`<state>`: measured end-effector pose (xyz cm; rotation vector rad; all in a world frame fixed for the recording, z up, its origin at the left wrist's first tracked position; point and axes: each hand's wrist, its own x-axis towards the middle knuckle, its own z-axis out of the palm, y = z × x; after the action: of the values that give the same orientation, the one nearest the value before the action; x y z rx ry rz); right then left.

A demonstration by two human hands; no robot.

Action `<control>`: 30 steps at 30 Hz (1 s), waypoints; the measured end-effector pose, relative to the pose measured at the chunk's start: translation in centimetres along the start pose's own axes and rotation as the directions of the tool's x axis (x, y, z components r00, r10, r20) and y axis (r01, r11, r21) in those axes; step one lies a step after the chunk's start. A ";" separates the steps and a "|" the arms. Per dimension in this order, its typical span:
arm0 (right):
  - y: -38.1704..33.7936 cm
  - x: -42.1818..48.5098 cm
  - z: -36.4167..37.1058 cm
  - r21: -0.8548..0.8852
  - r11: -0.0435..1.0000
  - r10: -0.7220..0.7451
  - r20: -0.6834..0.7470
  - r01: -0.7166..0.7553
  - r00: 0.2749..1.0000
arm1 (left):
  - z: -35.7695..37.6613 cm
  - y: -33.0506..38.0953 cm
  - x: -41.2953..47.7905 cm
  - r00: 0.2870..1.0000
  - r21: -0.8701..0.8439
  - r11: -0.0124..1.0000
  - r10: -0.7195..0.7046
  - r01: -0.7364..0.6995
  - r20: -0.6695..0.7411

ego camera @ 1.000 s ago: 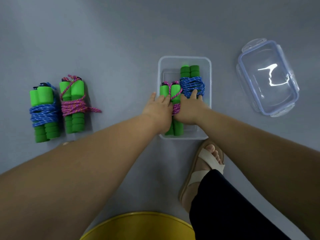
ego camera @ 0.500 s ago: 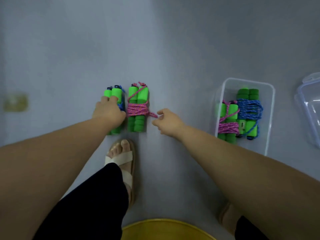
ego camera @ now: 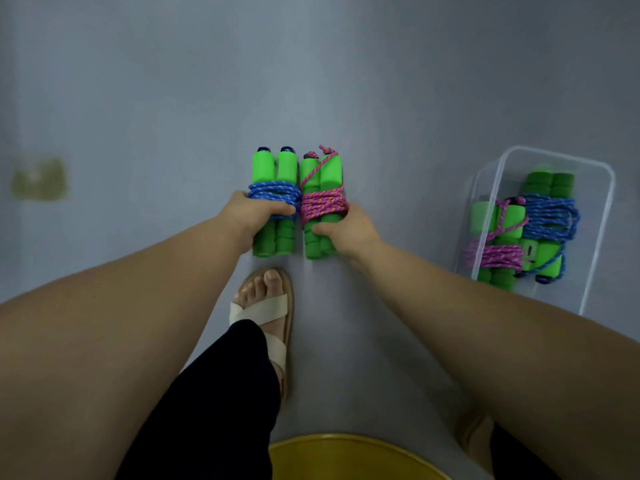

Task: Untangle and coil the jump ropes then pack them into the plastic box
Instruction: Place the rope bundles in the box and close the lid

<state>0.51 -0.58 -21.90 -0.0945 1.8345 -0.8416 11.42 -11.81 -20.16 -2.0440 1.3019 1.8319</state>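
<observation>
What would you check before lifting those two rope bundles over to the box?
1. Left hand grips blue-roped bundle: ok.
2. Right hand grips pink-roped bundle: ok.
3. Both ropes wound snug round their green handles: ok.
4. Plastic box open, no lid on it: ok.
5. Room left beside the packed bundles inside: cannot tell.

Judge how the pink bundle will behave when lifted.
Probably lifts as one stiff piece: the pink bundle has cord wound tightly round both handles. Likely light; the handles look foam. Unlikely to roll, being two handles side by side.
</observation>
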 end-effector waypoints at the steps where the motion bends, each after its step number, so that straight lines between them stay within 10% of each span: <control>1: -0.3 -0.7 -1.8 0.039 0.999 -0.006 0.027 0.005 1.000 | 0.7 0.8 -0.8 0.998 0.006 0.998 0.061 -0.061 0.033; 11: 1.5 -7.8 -23.3 0.090 0.993 -0.059 -0.216 0.080 0.975 | 16.5 5.5 -11.0 0.800 -0.030 0.979 0.184 -0.203 0.571; 22: 12.1 -10.4 -30.3 0.374 0.910 -0.027 -0.376 0.178 0.926 | 27.0 0.0 -13.3 0.897 0.212 0.897 0.313 -0.387 0.311; 30: 11.1 -7.5 -28.3 0.406 0.888 -0.041 -0.397 0.215 0.917 | 27.6 0.4 -13.0 0.765 0.192 0.744 0.593 -0.640 0.251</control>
<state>-16.71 25.13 -17.20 0.2572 1.9539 -1.4387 -8.74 10.72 -16.33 -1.3502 2.2242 1.8439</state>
